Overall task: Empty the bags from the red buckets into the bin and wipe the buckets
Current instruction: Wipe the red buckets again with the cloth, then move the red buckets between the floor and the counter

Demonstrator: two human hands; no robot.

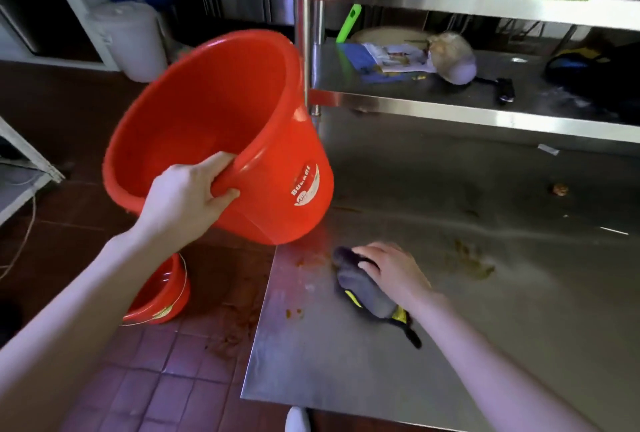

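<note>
Head view: we clamp left grip [188, 198] on the rim of red bucket [207, 113]; right grip [389, 270], curled on cloth [369, 296], lies near-right.

The big bucket [214, 120] is bright red with a white sticker [307, 186], and the other bucket [162, 296] is red too. The cloth [367, 289] is grey with yellow bits. The table [346, 379] is shiny silver, the floor tiles [156, 390] dark red.
</note>
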